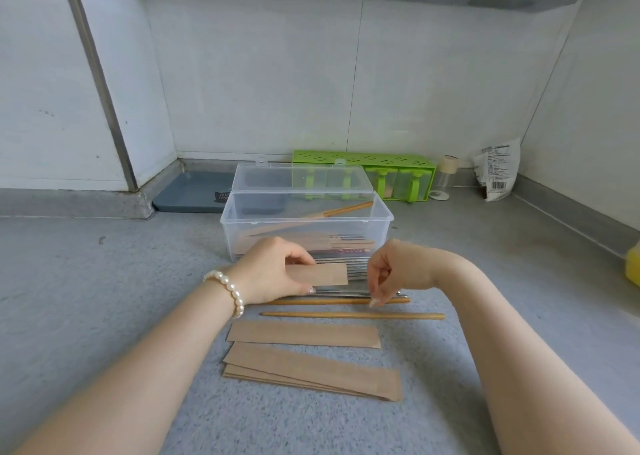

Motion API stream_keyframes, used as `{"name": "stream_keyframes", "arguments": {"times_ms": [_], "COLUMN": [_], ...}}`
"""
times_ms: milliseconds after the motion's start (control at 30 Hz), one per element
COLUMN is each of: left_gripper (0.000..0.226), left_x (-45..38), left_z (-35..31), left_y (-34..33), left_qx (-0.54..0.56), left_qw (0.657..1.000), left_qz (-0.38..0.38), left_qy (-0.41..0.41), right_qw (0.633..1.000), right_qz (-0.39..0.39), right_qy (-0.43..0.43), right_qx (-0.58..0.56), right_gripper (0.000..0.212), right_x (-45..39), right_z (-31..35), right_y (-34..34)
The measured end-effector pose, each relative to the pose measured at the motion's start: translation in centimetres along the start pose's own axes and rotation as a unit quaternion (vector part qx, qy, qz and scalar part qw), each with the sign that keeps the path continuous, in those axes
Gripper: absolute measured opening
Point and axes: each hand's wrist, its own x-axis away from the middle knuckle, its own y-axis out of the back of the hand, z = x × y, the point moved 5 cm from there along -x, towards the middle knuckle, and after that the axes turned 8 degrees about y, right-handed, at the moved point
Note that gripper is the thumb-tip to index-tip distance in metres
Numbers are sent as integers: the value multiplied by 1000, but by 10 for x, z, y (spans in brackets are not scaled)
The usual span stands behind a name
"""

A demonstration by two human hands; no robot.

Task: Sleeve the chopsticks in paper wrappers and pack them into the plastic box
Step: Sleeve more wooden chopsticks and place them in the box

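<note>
My left hand (268, 271), with a pearl bracelet on its wrist, pinches a brown paper wrapper (320, 274) just above the counter. My right hand (391, 271) reaches down with curled fingers and touches the upper of two wooden chopsticks (332, 301). The other wooden chopstick (353, 315) lies loose in front of it. Metal chopsticks (356, 267) lie behind the held wrapper. The clear plastic box (381, 228) stands open behind my hands and holds several sleeved chopsticks. More paper wrappers (311, 368) are stacked nearest me.
A green seasoning rack (367, 164) stands against the back wall, with a small jar (445, 176) and a printed bag (497, 170) to its right. A blue-grey tray (194, 191) sits back left. A yellow object (633, 264) is at the right edge.
</note>
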Motion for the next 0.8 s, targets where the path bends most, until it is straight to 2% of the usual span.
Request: {"name": "stream_keyframes", "arguments": {"times_ms": [133,400,567,800], "left_gripper": [34,26,29,22], "left_x": [1,4,3,8], "left_z": [7,9,12,12], "left_y": [-2,2,5,12], "left_qx": [-25,-40,-50,-20], "left_qw": [1000,999,998,999], "left_qz": [13,-18,-32,-37], "left_qy": [-4,-13,-7,-4], "right_qw": [998,993,995,994], "right_qz": [15,16,-25,-97], "right_qy": [15,30,18,-3], "right_qx": [51,112,92,49], "right_gripper": [16,21,21,6], "right_x": [-11,-7,-1,17], "right_z": [9,22,23,25], "right_y": [-17,-22,-17,-1]}}
